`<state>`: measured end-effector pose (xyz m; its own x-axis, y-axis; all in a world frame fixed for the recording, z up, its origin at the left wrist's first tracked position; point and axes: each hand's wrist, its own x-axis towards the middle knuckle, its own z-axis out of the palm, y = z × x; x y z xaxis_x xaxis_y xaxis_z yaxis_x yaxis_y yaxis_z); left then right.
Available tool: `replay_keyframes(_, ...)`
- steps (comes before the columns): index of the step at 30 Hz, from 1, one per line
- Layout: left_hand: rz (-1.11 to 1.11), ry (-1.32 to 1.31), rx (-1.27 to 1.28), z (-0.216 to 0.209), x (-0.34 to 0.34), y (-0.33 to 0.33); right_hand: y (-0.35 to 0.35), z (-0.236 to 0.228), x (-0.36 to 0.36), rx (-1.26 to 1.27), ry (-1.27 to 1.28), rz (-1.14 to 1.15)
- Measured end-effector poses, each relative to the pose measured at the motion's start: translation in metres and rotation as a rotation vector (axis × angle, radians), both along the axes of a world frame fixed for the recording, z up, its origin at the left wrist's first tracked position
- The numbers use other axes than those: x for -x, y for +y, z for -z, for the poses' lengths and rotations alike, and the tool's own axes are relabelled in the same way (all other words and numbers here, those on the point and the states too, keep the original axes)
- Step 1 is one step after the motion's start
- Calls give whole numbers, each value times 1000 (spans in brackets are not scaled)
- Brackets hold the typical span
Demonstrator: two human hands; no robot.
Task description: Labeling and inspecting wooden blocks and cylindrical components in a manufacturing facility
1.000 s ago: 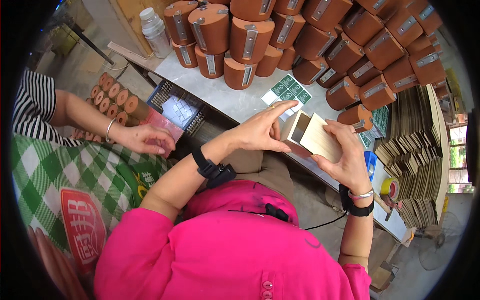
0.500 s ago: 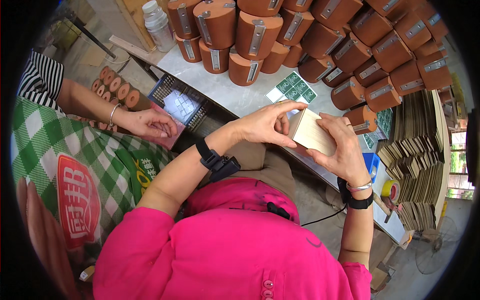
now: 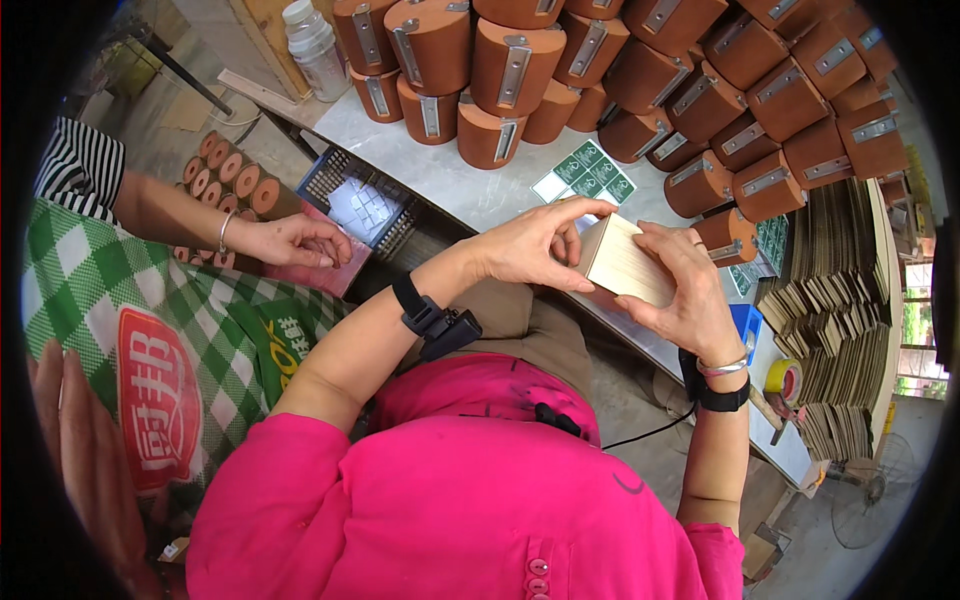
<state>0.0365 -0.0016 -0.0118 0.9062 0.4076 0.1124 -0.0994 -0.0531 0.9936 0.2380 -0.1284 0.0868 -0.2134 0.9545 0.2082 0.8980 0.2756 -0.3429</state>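
In the head view, the bare left hand (image 3: 535, 247) and bare right hand (image 3: 692, 290) grip the 2 ends of a pale, rectangular wooden box (image 3: 632, 268), held over the near edge of the grey, flat tabletop (image 3: 450, 185). Its upper face looks fully closed, so covering seems done; what is left, if anything, cannot be told.

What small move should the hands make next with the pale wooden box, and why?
Perhaps the right hand should press the flat, pale wooden panel lightly: it seems to cover the rectangular, pale wooden box, but the fingers hide the panel's right edge, so the fit cannot be judged.
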Motion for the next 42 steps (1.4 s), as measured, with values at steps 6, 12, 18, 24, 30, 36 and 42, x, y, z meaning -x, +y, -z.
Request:
replay_keyframes(6,-13,-14,-30,3,-2,0,2,-1,0,28,6,6)
replay_keyframes(12,-11,-28,-48,0,-3,1,4,-1,-1,32,16,-2)
replay_keyframes(18,-43,-87,-62,3,-9,0,5,1,-2,41,23,-8)
replay_keyframes(24,-15,-80,-52,7,-9,1,8,3,1,41,-4,9)
replay_keyframes(30,-14,-67,-66,4,-6,1,9,1,6,82,-6,36)
replay_keyframes(36,-56,-67,-109,2,-5,1,3,7,0,10,-16,2)
replay_keyframes(42,-64,-91,-124,1,-7,-3,-64,27,20,-461,185,490)
